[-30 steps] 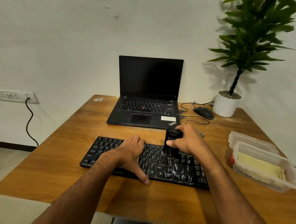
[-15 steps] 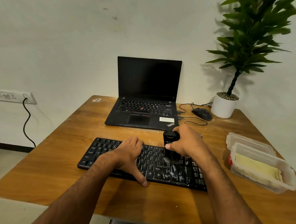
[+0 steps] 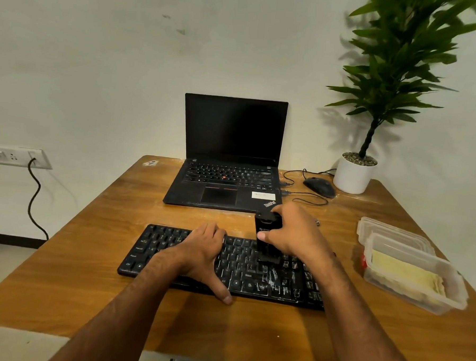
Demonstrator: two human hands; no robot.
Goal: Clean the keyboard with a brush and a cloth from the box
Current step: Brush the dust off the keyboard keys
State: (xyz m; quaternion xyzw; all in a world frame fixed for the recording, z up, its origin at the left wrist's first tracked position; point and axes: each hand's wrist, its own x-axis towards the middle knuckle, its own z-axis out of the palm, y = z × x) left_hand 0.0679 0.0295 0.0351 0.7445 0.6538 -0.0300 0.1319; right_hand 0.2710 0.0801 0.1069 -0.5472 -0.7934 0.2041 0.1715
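You are seeing one keyboard (image 3: 227,265), one brush (image 3: 267,237), one laptop (image 3: 229,157), one mouse (image 3: 319,186), one plant (image 3: 396,78), one box (image 3: 416,278), one lid (image 3: 388,229), one cloth (image 3: 407,274).

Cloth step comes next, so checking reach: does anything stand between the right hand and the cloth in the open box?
Nothing visible does. The right hand holds the brush on the keyboard; bare table lies between it and the lidless box with the yellow cloth. The lid lies behind.
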